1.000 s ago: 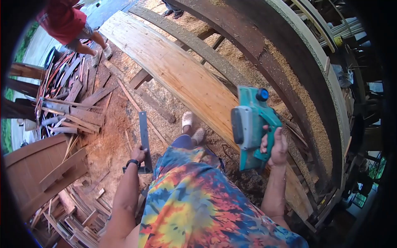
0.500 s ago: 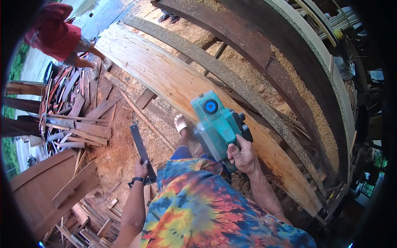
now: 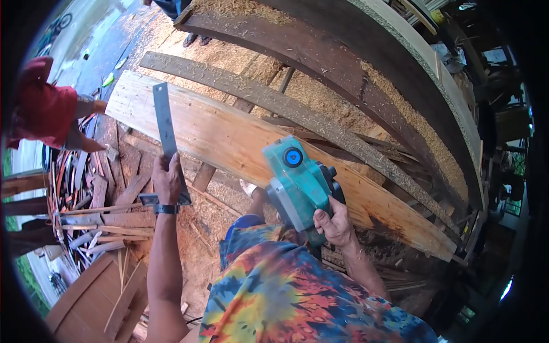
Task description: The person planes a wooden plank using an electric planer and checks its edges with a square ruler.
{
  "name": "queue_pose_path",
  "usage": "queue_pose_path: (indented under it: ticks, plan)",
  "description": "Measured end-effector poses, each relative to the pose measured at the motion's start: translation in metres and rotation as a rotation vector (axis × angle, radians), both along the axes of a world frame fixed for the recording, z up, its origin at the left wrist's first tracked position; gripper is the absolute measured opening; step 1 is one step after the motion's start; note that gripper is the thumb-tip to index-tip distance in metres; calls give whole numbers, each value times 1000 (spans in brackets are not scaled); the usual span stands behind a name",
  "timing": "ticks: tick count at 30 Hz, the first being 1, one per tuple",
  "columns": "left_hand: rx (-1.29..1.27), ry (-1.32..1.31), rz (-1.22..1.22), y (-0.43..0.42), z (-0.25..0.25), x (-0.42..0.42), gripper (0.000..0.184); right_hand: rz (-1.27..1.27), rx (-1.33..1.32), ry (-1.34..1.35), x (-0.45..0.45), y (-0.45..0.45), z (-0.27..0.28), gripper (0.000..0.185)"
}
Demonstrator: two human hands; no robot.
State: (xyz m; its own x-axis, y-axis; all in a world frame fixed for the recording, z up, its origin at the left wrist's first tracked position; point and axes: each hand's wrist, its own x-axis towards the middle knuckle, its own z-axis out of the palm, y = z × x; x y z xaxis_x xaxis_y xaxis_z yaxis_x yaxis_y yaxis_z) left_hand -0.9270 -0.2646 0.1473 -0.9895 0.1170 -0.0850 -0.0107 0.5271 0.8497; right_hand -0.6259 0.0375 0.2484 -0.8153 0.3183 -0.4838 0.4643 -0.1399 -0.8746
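Observation:
My left hand is closed round a try square, whose dark blade points up and away over the near edge of a long pale plank. The square's stock lies crosswise by my wrist. My right hand grips the handle of a teal electric planer with a blue round cap. The planer overlaps the plank's near side; whether it rests on the wood I cannot tell.
Beyond the plank run a narrow board and a wide dark beam, both strewn with shavings. Scrap wood is piled at left. A person in a red shirt stands at far left; another person's feet show at the top.
My left hand has risen and moved forward, bringing the square up to the plank. The planer stays in my right hand, nearly in place. The view has shifted slightly.

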Motion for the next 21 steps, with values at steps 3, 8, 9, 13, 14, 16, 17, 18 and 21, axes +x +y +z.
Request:
queue_pose_path:
  ticks: [3,8,9,13,14,16,17,18,21]
  plan:
    - [-192,80,-80,37,15,-30,33,-170,7,28,-28,-3,9,53]
    - [-395,156,-155,55,-3,-58,37,-524,79,93,-78,17,5,35]
    - [-424,197,-176,57,-4,-58,36,-578,101,98,-88,27,2,34]
    - [-503,242,-199,62,4,-55,30,-731,178,141,-116,69,-12,31]
    - [-533,306,-208,61,0,-55,28,-758,196,117,-119,82,-18,31]
    - [-428,294,-235,57,-4,-58,24,-777,210,117,-128,103,-27,32]
    - [-467,417,-250,57,-7,-59,22,-782,216,136,-129,109,-27,33]
    - [-495,387,-255,58,-6,-60,22,-790,182,125,-129,116,-30,34]
    - [-538,395,-298,57,-13,-68,25,-821,80,103,-125,117,-27,39]
